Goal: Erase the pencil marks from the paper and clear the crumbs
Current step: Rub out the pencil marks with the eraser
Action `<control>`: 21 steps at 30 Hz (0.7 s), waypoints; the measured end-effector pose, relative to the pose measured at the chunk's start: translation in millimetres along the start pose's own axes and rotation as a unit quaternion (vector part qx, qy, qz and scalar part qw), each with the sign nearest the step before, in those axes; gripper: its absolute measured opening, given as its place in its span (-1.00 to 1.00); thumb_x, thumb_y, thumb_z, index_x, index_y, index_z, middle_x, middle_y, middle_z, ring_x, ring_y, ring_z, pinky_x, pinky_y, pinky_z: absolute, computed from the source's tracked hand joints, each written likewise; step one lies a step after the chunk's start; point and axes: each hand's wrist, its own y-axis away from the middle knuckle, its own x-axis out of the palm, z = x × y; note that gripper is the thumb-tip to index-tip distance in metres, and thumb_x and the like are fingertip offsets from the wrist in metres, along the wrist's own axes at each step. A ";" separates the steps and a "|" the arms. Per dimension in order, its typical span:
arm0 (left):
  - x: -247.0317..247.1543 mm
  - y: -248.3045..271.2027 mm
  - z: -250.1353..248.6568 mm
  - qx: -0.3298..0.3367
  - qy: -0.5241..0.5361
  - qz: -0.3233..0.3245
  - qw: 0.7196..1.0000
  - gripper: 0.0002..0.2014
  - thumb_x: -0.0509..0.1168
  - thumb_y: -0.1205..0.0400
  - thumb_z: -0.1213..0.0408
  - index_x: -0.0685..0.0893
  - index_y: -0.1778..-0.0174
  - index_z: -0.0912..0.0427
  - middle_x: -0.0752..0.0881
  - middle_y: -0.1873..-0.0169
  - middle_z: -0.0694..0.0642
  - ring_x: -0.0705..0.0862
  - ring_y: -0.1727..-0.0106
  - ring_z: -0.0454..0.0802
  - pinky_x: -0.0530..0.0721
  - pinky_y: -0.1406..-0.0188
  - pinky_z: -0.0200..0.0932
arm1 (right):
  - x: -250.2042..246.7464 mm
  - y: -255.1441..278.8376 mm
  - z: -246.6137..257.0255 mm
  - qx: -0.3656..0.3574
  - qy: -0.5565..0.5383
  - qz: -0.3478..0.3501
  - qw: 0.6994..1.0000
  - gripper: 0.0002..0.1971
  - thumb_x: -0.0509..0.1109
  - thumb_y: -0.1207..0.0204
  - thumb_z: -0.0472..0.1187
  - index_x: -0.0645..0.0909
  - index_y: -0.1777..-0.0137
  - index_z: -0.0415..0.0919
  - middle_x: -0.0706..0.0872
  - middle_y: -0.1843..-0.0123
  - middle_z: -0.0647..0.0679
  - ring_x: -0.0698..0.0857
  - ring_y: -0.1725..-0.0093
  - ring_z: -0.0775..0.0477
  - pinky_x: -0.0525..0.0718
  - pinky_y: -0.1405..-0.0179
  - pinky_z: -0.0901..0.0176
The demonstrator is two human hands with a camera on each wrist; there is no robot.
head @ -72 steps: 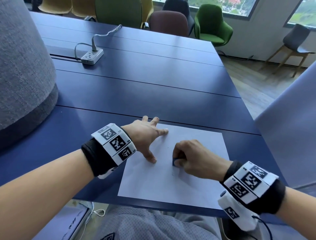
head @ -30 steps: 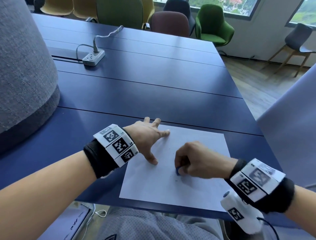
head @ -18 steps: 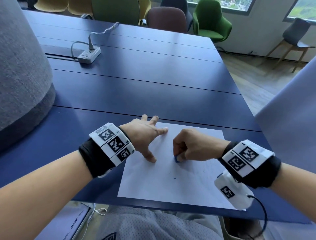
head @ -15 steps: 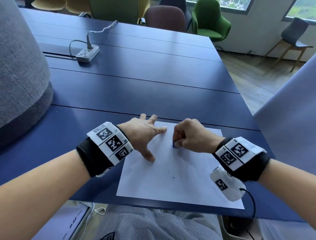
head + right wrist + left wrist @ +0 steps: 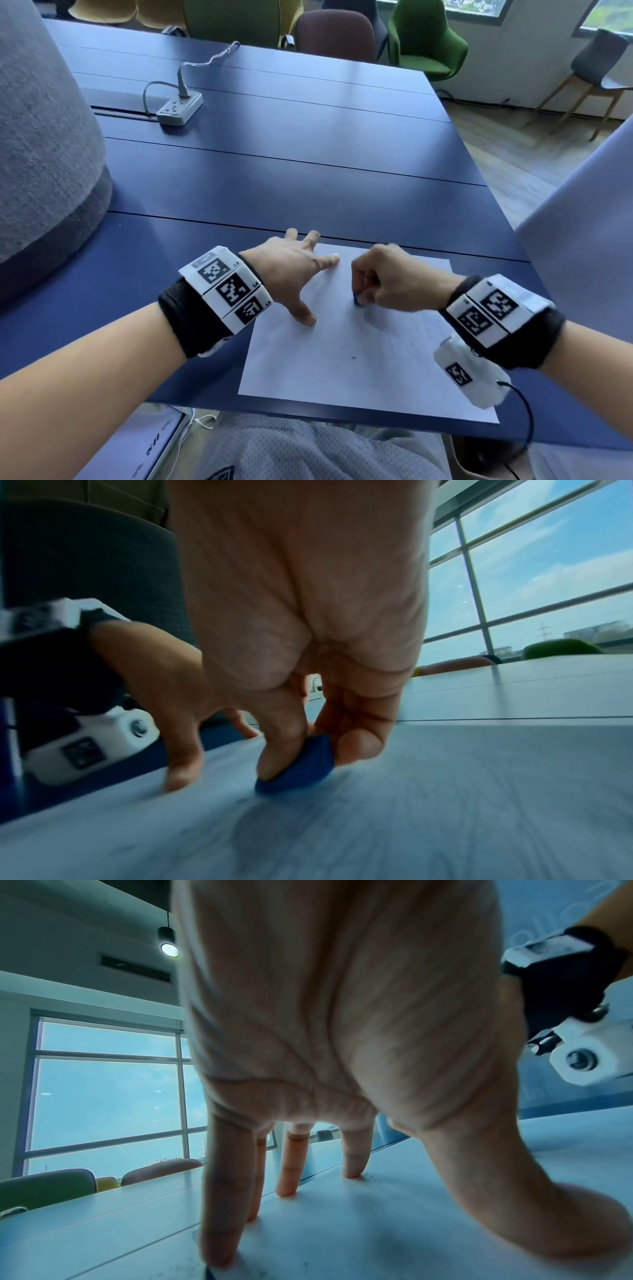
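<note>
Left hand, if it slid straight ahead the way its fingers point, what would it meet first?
Probably nothing soon: the left hand points across bare blue table; the power strip lies further off to the left.

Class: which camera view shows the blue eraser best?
The right wrist view: the eraser is large and close, pinched by the right hand against the paper. The head view shows only a small blue tip; the left wrist view shows none.
</note>
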 end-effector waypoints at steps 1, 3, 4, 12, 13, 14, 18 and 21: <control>-0.2 -0.2 0.5 0.000 -0.001 0.001 1.000 0.10 0.48 -0.36 -0.31 -0.05 -0.70 -0.20 0.20 -0.48 0.15 0.29 -0.36 0.21 0.45 0.02 -0.04 | 0.9 4.4 2.3 -0.002 0.009 0.040 0.999 -0.92 0.51 -0.35 -0.37 0.73 0.24 -0.18 0.76 0.31 0.01 0.64 0.36 0.13 0.64 0.34 0.26; -0.2 -0.4 0.6 0.001 0.000 0.001 1.000 0.11 0.48 -0.36 -0.31 -0.06 -0.70 -0.20 0.19 -0.49 0.16 0.29 -0.37 0.21 0.45 0.01 -0.03 | 0.0 4.6 4.0 -0.009 0.021 0.067 0.997 -0.93 0.53 -0.35 -0.34 0.74 0.21 -0.17 0.79 0.26 0.01 0.68 0.30 0.11 0.67 0.27 0.21; -0.3 -0.6 0.4 0.002 0.000 0.001 1.000 0.11 0.48 -0.36 -0.31 -0.06 -0.70 -0.20 0.19 -0.48 0.16 0.29 -0.37 0.21 0.45 0.02 -0.04 | -1.7 -0.1 2.2 -0.011 0.028 0.040 0.999 -0.93 0.52 -0.35 -0.34 0.74 0.22 -0.16 0.78 0.29 0.03 0.67 0.32 0.12 0.66 0.29 0.22; -0.1 0.4 0.9 0.000 0.001 -0.001 1.000 0.11 0.48 -0.36 -0.30 -0.06 -0.70 -0.20 0.19 -0.48 0.15 0.29 -0.37 0.21 0.42 0.03 -0.05 | -3.3 -0.6 -1.5 -0.001 0.016 0.059 0.998 -0.93 0.55 -0.35 -0.33 0.74 0.22 -0.18 0.78 0.30 0.00 0.64 0.39 0.15 0.66 0.34 0.23; 0.1 0.2 0.7 0.000 0.002 0.000 1.000 0.11 0.48 -0.36 -0.30 -0.06 -0.70 -0.20 0.19 -0.48 0.16 0.29 -0.37 0.21 0.42 0.02 -0.05 | -5.8 -1.8 0.1 -0.003 0.026 0.081 0.996 -0.93 0.56 -0.35 -0.31 0.76 0.20 -0.18 0.79 0.28 0.00 0.65 0.38 0.16 0.67 0.31 0.24; -0.1 0.2 0.7 0.000 0.002 0.000 1.000 0.11 0.48 -0.36 -0.30 -0.06 -0.70 -0.20 0.19 -0.48 0.16 0.29 -0.37 0.21 0.42 0.02 -0.05 | -8.8 -6.3 0.7 -0.005 0.035 0.080 0.996 -0.93 0.57 -0.34 -0.30 0.77 0.20 -0.17 0.79 0.28 0.00 0.65 0.37 0.16 0.67 0.31 0.25; -0.1 1.1 1.0 0.000 0.006 -0.004 1.000 0.09 0.48 -0.36 -0.30 -0.05 -0.69 -0.21 0.20 -0.47 0.15 0.29 -0.37 0.20 0.41 0.05 -0.06 | -14.9 -31.6 -6.1 0.007 0.032 -0.051 0.998 -0.90 0.52 -0.37 -0.32 0.71 0.27 -0.11 0.69 0.38 0.09 0.66 0.33 0.06 0.63 0.31 0.21; -0.4 0.7 1.1 0.000 0.001 -0.003 1.000 0.10 0.48 -0.36 -0.31 -0.04 -0.69 -0.21 0.20 -0.46 0.15 0.29 -0.36 0.20 0.42 0.05 -0.05 | -8.2 -25.5 -10.3 0.007 0.006 -0.064 0.998 -0.89 0.50 -0.38 -0.35 0.70 0.28 -0.13 0.68 0.40 0.08 0.62 0.40 0.15 0.54 0.39 0.29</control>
